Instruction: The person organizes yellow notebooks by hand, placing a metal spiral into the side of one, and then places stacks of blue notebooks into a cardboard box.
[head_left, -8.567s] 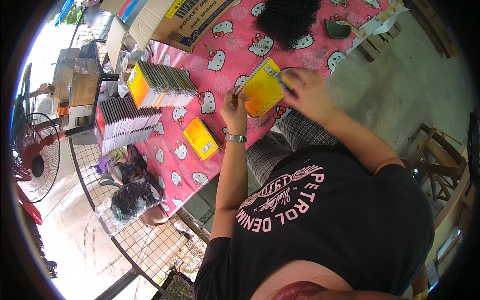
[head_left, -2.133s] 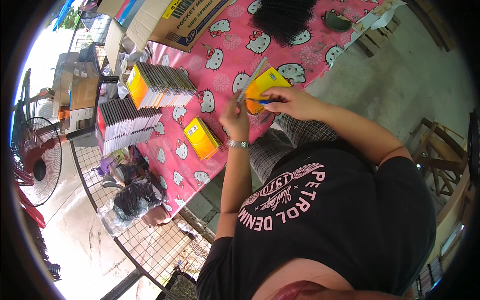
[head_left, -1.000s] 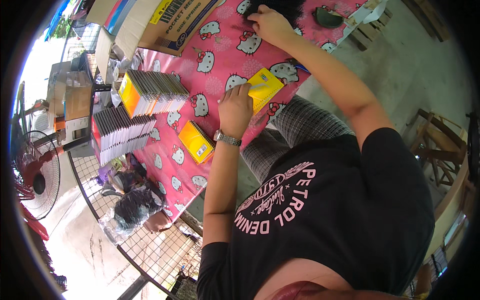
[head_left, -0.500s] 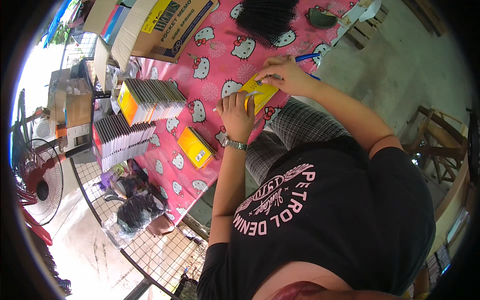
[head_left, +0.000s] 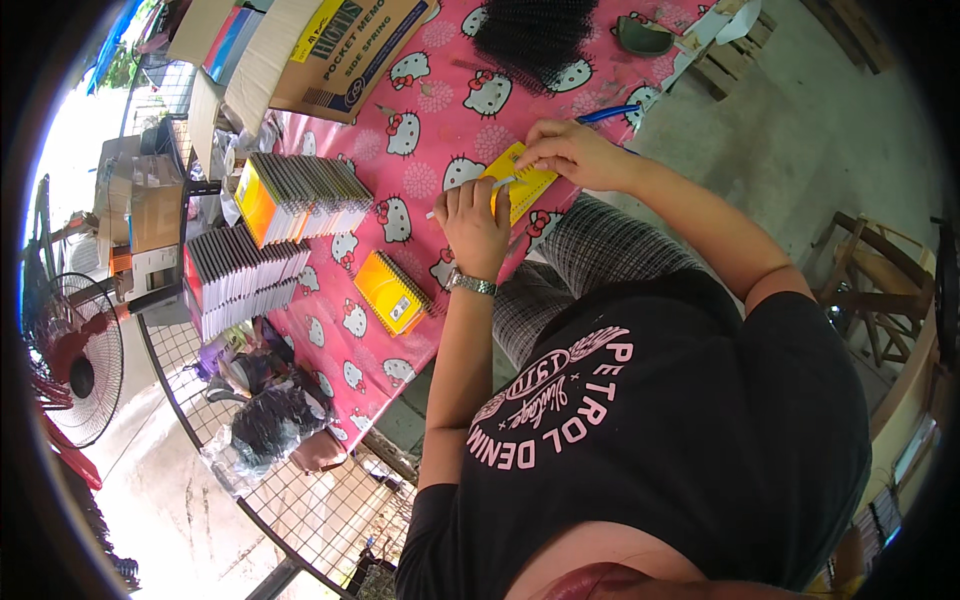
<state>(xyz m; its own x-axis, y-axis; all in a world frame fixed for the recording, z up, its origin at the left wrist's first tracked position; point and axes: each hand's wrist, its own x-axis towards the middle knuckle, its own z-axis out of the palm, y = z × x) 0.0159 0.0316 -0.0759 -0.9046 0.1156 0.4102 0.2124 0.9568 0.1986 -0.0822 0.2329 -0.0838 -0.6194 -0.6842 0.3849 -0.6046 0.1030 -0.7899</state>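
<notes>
A yellow pocket notebook cover or sheet (head_left: 530, 196), with a row of small holes along one edge, lies tilted on the table near its front edge. My left hand (head_left: 474, 228), wearing a metal watch, rests at its left side with fingers curled over a thin white strip (head_left: 506, 182); the strip's ends show on either side of the hand. My right hand (head_left: 578, 155) is over the sheet's far right part, fingertips pinched together close to its surface. What lies between those fingertips is too small to make out. A blue pen-like tool (head_left: 608, 113) lies just beyond the right hand.
Spiral-bound notebooks stand in two stacks, one farther (head_left: 305, 200) and one nearer (head_left: 245, 280), at the left. A small yellow notebook pile (head_left: 393, 294) lies nearer me. Black spiral coils (head_left: 532, 45) and an open cardboard box (head_left: 345, 60) are at the back. A fan (head_left: 82, 375) stands far left.
My right hand has shifted slightly toward me, its fingertips now lower over the yellow sheet. My left hand stays nearly in place on the white strip.
</notes>
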